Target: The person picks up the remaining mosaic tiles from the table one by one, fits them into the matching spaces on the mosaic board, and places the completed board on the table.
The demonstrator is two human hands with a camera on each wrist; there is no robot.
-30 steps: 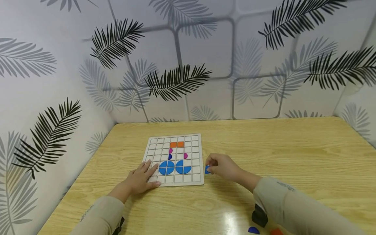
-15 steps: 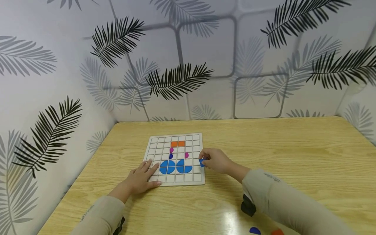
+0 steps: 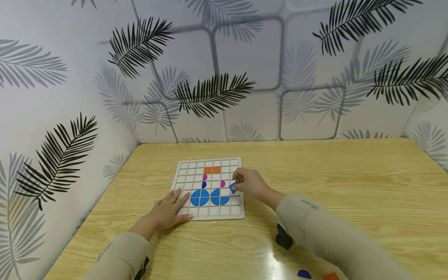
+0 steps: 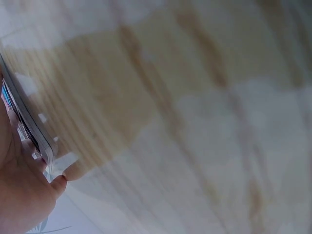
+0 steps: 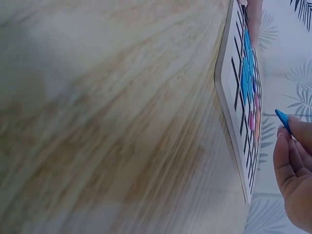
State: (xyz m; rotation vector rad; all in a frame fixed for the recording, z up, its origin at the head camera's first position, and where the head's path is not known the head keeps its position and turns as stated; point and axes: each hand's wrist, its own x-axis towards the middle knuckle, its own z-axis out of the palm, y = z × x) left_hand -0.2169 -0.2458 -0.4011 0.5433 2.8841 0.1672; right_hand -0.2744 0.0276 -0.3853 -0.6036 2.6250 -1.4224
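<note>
A white square board (image 3: 203, 212) with a dark-lined grid lies on the table. My left hand (image 3: 167, 213) rests spread over its lower left edge, fingers straight, thumb at the front rim. Between thumb and fingertips my right hand (image 3: 252, 183) pinches a small blue tile (image 3: 233, 188) over the right side of the board; the right wrist view shows that blue tile (image 5: 282, 120) held tilted and raised. On the grid sit a full blue circle (image 3: 200, 197) of quarter pieces, a three-quarter blue circle (image 3: 219, 197), two orange squares (image 3: 212, 170), magenta half-discs (image 3: 223, 184) and a dark blue half-disc (image 3: 204, 184).
Near the front edge of the wooden table (image 3: 315, 175) lie a dark blue half-disc piece (image 3: 304, 274) and an orange piece (image 3: 331, 276), partly cut off by the frame. A leaf-patterned wall (image 3: 245, 112) stands behind the table and along its left side.
My right hand has moved left and away from me, carrying the blue tile from beside the board to over its right columns. The left hand has stayed on the board.
</note>
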